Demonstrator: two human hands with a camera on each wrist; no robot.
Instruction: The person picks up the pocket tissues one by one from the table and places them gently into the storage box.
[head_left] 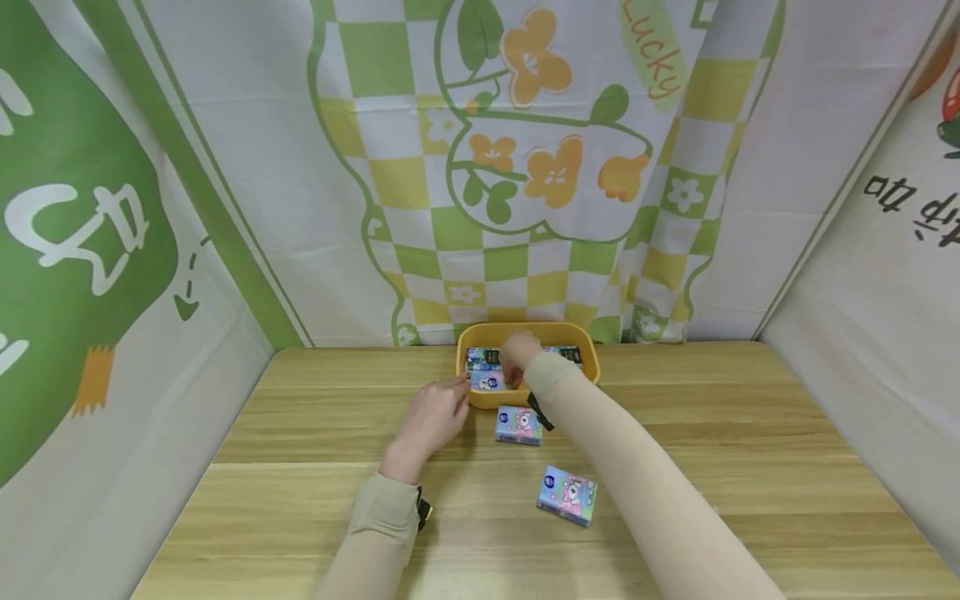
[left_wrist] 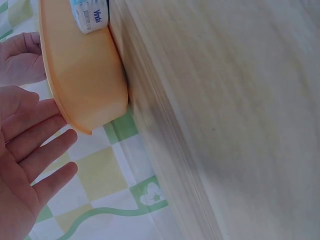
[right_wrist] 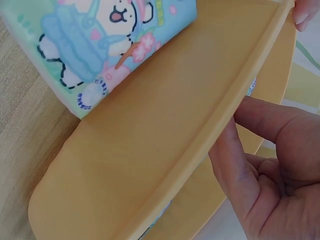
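Note:
An orange plastic basket [head_left: 591, 367] stands at the back of the table with several printed tissue packs in it, including a light blue one [head_left: 486, 381] at its front left. My right hand [head_left: 519, 354] reaches down over the rim into the basket, its fingers bent. The rim hides its fingertips in the right wrist view [right_wrist: 280, 170], so I cannot tell whether they hold a pack. At the basket's front left corner, my left hand [head_left: 435, 417] touches the rim with extended fingers. One tissue pack [head_left: 519, 426] lies just in front of the basket.
A second tissue pack [head_left: 567, 495] lies askew on the wooden table [head_left: 300, 483], nearer to me, beside the right forearm. A patterned cloth [head_left: 495, 275] hangs right behind the basket. More printed cloth [head_left: 862, 317] encloses the table's sides.

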